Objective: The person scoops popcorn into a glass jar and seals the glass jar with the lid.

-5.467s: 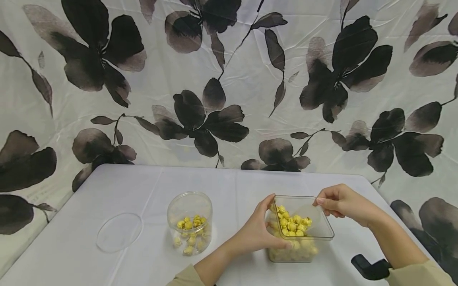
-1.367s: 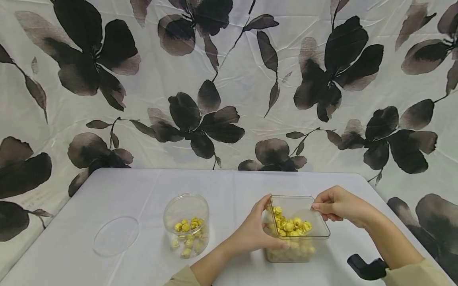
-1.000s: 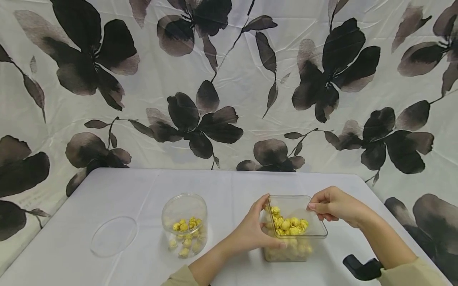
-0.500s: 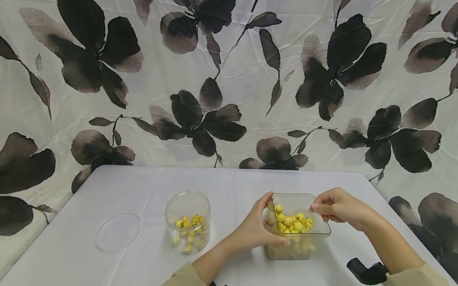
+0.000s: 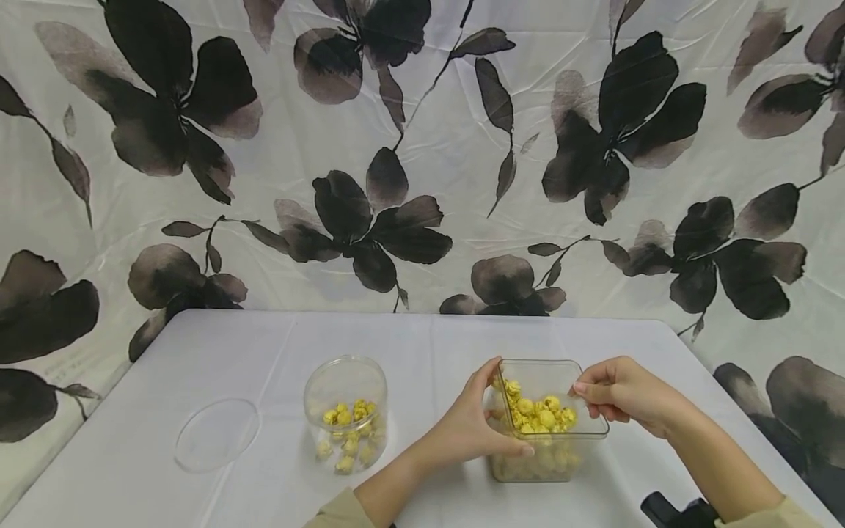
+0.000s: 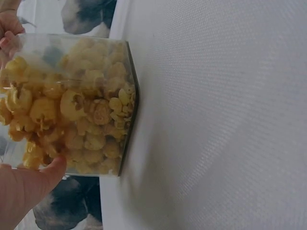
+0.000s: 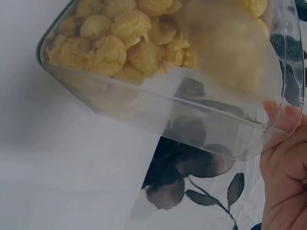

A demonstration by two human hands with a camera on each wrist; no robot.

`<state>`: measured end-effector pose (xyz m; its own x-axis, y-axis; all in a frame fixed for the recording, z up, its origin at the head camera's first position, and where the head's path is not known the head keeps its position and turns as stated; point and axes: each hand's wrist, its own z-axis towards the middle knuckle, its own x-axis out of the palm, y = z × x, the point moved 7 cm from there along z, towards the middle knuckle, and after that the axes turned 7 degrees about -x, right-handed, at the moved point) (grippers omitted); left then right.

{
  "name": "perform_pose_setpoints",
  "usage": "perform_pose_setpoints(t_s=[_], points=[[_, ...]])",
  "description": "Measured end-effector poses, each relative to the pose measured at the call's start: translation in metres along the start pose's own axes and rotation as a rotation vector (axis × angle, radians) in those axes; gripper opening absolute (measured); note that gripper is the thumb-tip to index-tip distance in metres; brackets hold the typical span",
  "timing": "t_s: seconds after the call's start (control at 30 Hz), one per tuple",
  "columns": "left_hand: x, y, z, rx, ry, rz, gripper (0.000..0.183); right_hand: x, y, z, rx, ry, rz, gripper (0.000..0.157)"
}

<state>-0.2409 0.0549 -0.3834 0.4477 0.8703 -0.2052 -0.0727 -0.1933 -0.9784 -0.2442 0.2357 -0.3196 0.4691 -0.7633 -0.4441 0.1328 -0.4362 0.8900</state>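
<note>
A clear square container (image 5: pixel 538 372) of yellow popcorn (image 5: pixel 544 418) stands on the white table, at right in the head view. My left hand (image 5: pixel 465 433) grips it from the left side, thumb along the near wall and fingers behind. Over its right rim my right hand (image 5: pixel 630 392) pinches a translucent, round-edged plastic scraper (image 7: pixel 235 48). In the right wrist view that scraper reaches down inside the container and covers part of the popcorn. The left wrist view shows the popcorn heaped against the container's bottom.
Left of the container stands an uncovered clear round tub (image 5: pixel 346 375) with a smaller amount of popcorn. A clear round lid (image 5: pixel 218 435) lies flat farther left. A black device (image 5: pixel 680 511) is on the right wrist. A flowered cloth (image 5: pixel 396 147) hangs behind the table.
My right hand has dipped slightly at the container's right rim and its wrist has turned a little. The popcorn inside has shifted. My left hand keeps its grip; the tub and lid stay put.
</note>
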Motion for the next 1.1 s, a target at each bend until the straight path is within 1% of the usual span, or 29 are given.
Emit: perform_pose_setpoints(t_s=[0.17,0.43,0.6,0.7,0.8,0.93,1.1], points=[[-0.001,0.000,0.000,-0.005,0.000,0.011,0.111,-0.003,0.001,-0.001,0.015,-0.002,0.020,0.026],[-0.001,-0.001,0.001,-0.010,-0.001,0.010,0.111,-0.011,-0.002,-0.004,0.039,-0.016,-0.014,0.026],[-0.001,-0.001,0.000,-0.009,0.003,0.007,0.111,-0.011,-0.009,-0.008,0.053,-0.006,0.034,0.029],[0.000,0.000,0.000,-0.009,0.007,0.005,0.111,-0.010,-0.012,-0.010,0.035,0.006,0.074,0.031],[0.000,0.000,0.000,-0.006,0.004,0.005,0.112,-0.010,-0.014,-0.010,0.027,0.000,0.103,0.030],[-0.001,0.000,0.000,-0.002,-0.001,0.006,0.112,-0.010,-0.016,-0.010,0.039,-0.014,0.121,0.028],[0.000,0.001,0.001,0.001,0.008,0.004,0.111,-0.013,-0.016,-0.010,0.042,-0.007,0.134,0.026]])
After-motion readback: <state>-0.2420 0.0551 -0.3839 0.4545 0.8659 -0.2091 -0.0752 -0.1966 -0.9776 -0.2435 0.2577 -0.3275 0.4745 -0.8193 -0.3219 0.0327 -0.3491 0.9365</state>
